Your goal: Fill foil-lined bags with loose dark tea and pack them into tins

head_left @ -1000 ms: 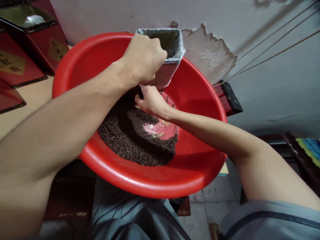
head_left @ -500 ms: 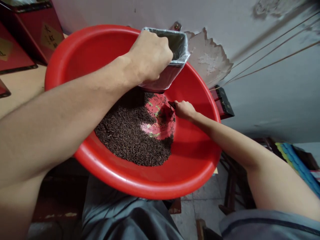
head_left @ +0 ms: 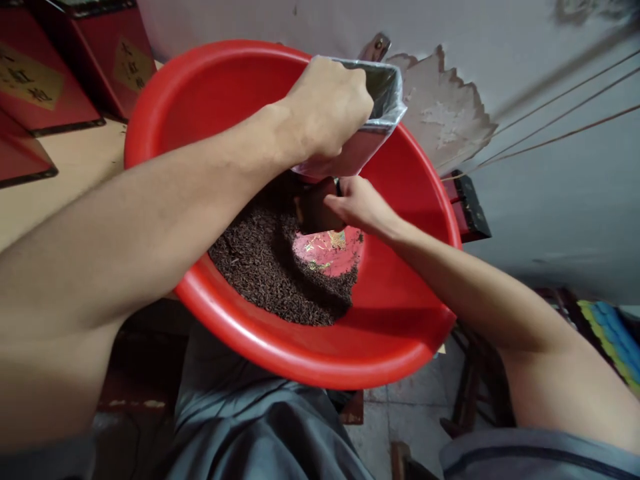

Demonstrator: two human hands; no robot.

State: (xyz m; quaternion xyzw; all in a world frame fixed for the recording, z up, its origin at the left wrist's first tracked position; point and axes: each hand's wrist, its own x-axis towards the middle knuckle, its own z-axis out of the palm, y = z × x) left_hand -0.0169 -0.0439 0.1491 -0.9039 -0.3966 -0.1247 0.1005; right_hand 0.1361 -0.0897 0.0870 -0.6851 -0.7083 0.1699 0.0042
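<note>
A big red plastic basin [head_left: 400,313] rests on my lap, with a heap of dark loose tea leaves [head_left: 260,260] in its bottom. My left hand [head_left: 330,110] is clenched on the rim of a foil-lined bag [head_left: 385,100] that stands open at the basin's far side. Just below the bag, my right hand [head_left: 360,203] grips a small dark scoop [head_left: 313,213] loaded with leaves. A bare patch of the basin floor with gold markings shows beside the heap.
Red tin boxes [head_left: 30,87] with yellow labels stand on a pale tabletop at the upper left. A grey wall [head_left: 550,167] with peeling paint and several thin cords is behind the basin. A colourful mat [head_left: 610,333] lies at the right.
My right hand has swung from the basin's right side back under the bag, lifting the loaded scoop. My left hand has kept its grip on the bag.
</note>
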